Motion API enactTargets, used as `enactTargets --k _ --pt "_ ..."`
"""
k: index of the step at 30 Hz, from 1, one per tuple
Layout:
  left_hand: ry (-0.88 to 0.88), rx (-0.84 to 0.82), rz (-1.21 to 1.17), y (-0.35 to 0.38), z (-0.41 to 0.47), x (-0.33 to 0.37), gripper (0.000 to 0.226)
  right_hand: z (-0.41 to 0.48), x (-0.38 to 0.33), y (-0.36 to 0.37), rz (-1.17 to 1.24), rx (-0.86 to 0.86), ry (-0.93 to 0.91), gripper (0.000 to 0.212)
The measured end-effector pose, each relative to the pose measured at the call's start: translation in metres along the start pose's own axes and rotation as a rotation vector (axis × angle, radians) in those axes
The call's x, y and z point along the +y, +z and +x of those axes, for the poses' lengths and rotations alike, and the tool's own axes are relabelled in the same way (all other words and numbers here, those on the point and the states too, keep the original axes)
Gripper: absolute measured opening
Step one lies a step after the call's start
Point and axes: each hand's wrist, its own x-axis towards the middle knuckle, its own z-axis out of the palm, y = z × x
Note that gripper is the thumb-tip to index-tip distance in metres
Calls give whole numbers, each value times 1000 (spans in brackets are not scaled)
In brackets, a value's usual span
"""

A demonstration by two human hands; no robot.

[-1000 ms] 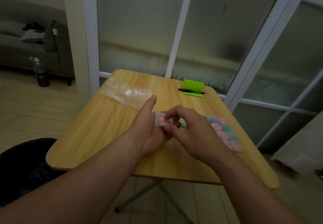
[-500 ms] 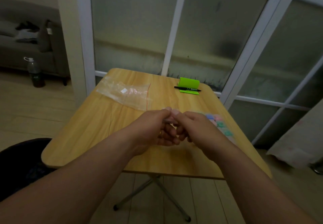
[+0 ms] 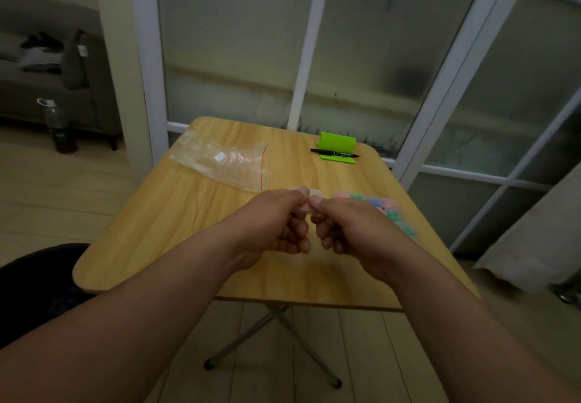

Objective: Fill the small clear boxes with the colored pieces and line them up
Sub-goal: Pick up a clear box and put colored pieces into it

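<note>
Both hands meet above the middle of the wooden table [image 3: 151, 239]. My left hand [image 3: 276, 220] and my right hand [image 3: 349, 229] pinch one small clear box [image 3: 309, 203] between thumbs and fingers, and something pink shows inside it. The fingers hide most of the box. A row of filled boxes with pink, green and blue pieces [image 3: 385, 211] lies on the table just right of my right hand, partly hidden by it.
A clear plastic zip bag [image 3: 223, 163] lies at the back left of the table. At the back right, a black pen [image 3: 334, 152] rests on a green pad [image 3: 338, 148]. Glass doors stand behind the table. A dark bin [image 3: 34, 283] sits at the lower left.
My left thumb has folded down and both hands have closed together round the small box, which now shows less than before. The view has shifted slightly.
</note>
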Motion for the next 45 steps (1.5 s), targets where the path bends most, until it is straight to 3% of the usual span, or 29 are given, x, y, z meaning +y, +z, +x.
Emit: enactTargets --k 4,7,12,15,20,26,35,45 --pt "-14 7 22 -1 2 1 38 -3 -5 -24 -299 193 -258 20" --pt "-16 -13 62 0 6 1 40 -3 -5 -35 -432 132 -414 15" --pt "-15 -53 128 4 10 0 43 -3 2 -31 -618 110 -444 27" --pt "-39 -4 211 8 12 1 58 -2 6 -37 -693 141 -447 38" --pt "-10 285 125 -9 22 3 58 -4 19 -36 -822 93 -314 24" --pt "24 356 76 -12 23 0 45 0 29 -35 -940 79 -259 19" --pt "41 354 87 -10 24 -2 41 4 34 -36 -903 120 -324 23" --pt "66 382 58 -14 22 5 39 9 27 -22 -834 232 -335 13"
